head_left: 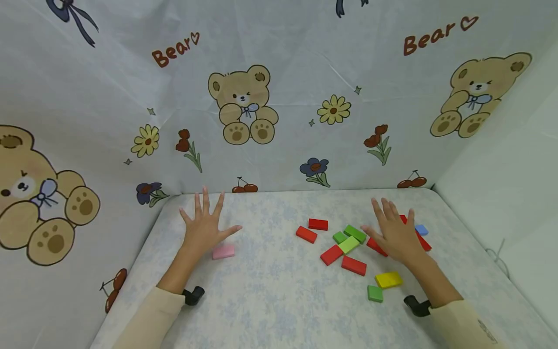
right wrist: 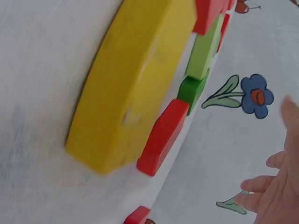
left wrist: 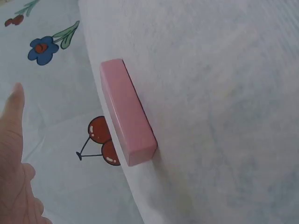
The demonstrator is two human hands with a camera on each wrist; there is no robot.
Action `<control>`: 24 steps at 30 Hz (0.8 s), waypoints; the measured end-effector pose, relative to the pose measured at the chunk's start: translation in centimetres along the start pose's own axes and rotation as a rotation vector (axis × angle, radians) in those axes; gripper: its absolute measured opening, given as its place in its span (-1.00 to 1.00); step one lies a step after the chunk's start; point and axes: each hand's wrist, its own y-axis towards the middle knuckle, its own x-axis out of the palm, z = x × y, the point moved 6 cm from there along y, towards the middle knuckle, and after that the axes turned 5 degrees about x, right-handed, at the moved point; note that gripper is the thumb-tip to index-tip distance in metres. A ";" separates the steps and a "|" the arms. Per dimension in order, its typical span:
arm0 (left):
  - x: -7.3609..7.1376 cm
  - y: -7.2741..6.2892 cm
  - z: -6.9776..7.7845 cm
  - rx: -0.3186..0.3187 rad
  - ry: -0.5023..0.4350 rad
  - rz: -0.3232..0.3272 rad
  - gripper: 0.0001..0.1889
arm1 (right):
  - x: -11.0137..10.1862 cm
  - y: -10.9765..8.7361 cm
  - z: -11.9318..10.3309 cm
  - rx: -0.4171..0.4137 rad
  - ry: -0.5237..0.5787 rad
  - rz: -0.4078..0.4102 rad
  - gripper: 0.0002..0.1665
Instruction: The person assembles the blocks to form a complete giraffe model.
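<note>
My left hand [head_left: 203, 231] is spread with straight fingers over the left side of the table, holding nothing. Nearest to it is a pink block [head_left: 224, 252], seen close up as a pink block [left wrist: 126, 112] in the left wrist view. On the other side, my right hand [head_left: 395, 234] is also spread and holds nothing; it overlaps some red blocks and partly hides them. A blue block [head_left: 421, 230] peeks out beyond it. Below the hand lie a yellow block [head_left: 389, 279] and a green block [head_left: 375, 293]. The yellow block [right wrist: 135, 88] fills much of the right wrist view.
Left of the right hand lies a loose group of red and green blocks, among them a red block [head_left: 354, 265] and a light green block [head_left: 348, 245]. The pale table [head_left: 270, 291] meets a bear-printed cloth [head_left: 287, 63] at its back edge.
</note>
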 end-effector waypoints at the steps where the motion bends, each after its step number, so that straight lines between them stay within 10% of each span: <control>1: 0.1 0.0 0.3 0.003 -0.012 -0.013 0.20 | -0.1 -0.1 -0.4 -0.005 0.021 -0.007 0.12; 24: 5.0 2.6 13.6 0.260 -0.500 -0.239 -0.25 | 0.6 -1.8 -8.6 -0.132 0.246 -0.136 -0.42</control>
